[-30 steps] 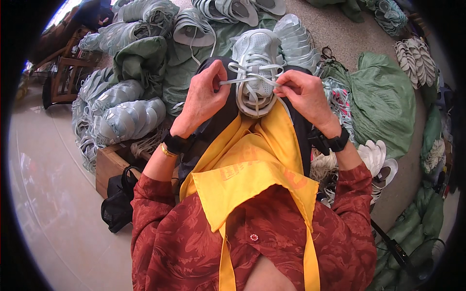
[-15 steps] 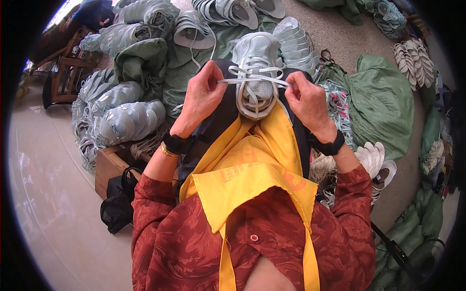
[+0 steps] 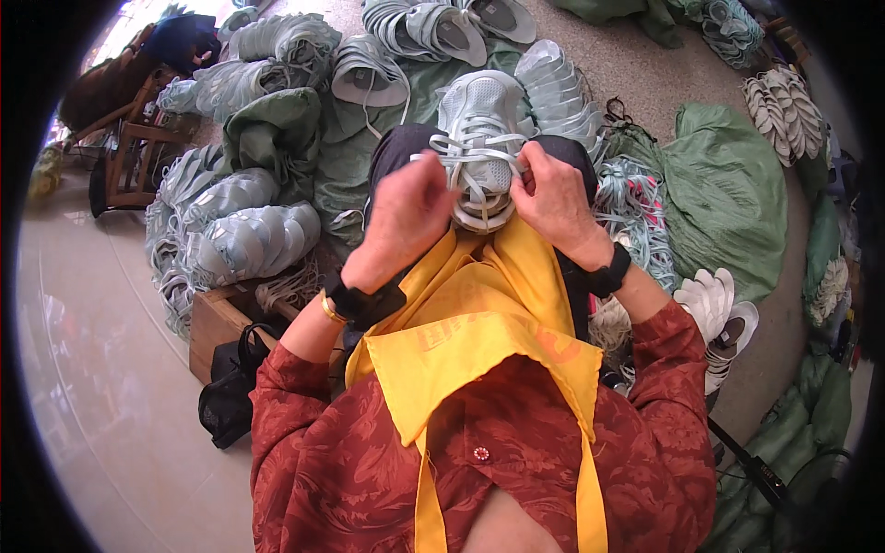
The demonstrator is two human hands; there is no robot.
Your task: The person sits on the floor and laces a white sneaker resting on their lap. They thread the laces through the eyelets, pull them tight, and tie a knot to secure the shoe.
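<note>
A pale grey-white sneaker (image 3: 479, 106) rests between my knees, its toe toward me, with white shoelaces (image 3: 477, 146) crossed and looped over its tongue. At the right edge of the laces, my right hand (image 3: 556, 198) pinches a shoelace between thumb and fingertips. My left hand (image 3: 406, 217) is by the shoe's left side, its fingers curled and blurred by motion. A bit of white lace shows beyond those fingers, but whether they grip it is hidden. A yellow apron (image 3: 461, 369) covers my lap beneath the shoe.
Bundled pale shoe uppers (image 3: 253, 244) lie at the left, beside a wooden box (image 3: 214, 323) and a black bag (image 3: 226, 392). More uppers (image 3: 558, 92) are stacked beyond the shoe. A green sack (image 3: 724, 203) and a tangle of laces (image 3: 636, 212) sit at the right.
Both hands have come inward. The shoelace stretched between them before is no longer taut. My left hand has moved right and down toward the shoe; my right hand has moved left against the laces.
</note>
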